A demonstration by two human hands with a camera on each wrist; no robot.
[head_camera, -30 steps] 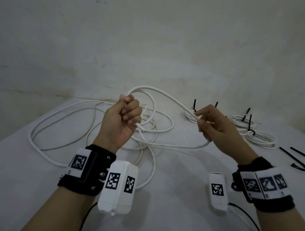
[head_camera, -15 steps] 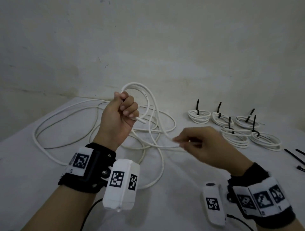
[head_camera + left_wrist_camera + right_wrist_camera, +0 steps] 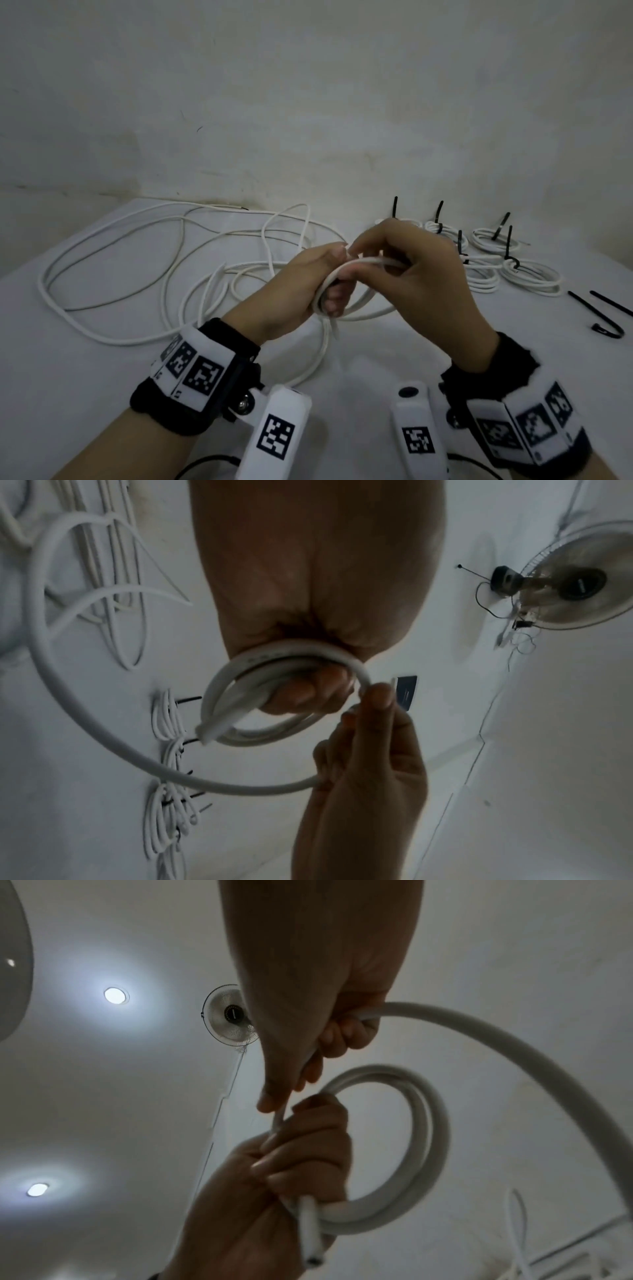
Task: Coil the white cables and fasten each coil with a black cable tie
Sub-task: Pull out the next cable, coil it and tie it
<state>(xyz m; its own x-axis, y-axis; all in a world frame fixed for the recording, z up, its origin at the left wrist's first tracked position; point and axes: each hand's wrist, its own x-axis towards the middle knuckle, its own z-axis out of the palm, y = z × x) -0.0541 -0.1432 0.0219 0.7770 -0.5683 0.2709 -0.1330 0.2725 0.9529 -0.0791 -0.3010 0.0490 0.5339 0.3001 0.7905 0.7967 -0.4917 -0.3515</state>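
Observation:
A long white cable (image 3: 42, 279) sprawls over the left of the table. My left hand (image 3: 305, 277) grips a small coil (image 3: 370, 301) of it, a couple of turns wide, held above the table at centre. The cut end (image 3: 334, 334) pokes down below that fist. My right hand (image 3: 411, 270) is curled round the running cable and meets the left thumb at the top of the coil. In the left wrist view the coil (image 3: 240, 723) sits under the left fingers (image 3: 308, 691). From the right wrist, the right hand (image 3: 325, 1042) feeds cable to the coil (image 3: 428, 1137).
Several finished coils (image 3: 531, 284) fastened with black ties (image 3: 508, 240) lie at the back right. Loose black cable ties (image 3: 596, 313) lie by the right edge. The white table (image 3: 85, 394) meets a wall at the back. A wall fan (image 3: 565, 588) appears in the wrist views.
My right hand has swung left and up with the cable to meet the left hand. The left hand has dropped and turned, and a fresh turn lies on the coil.

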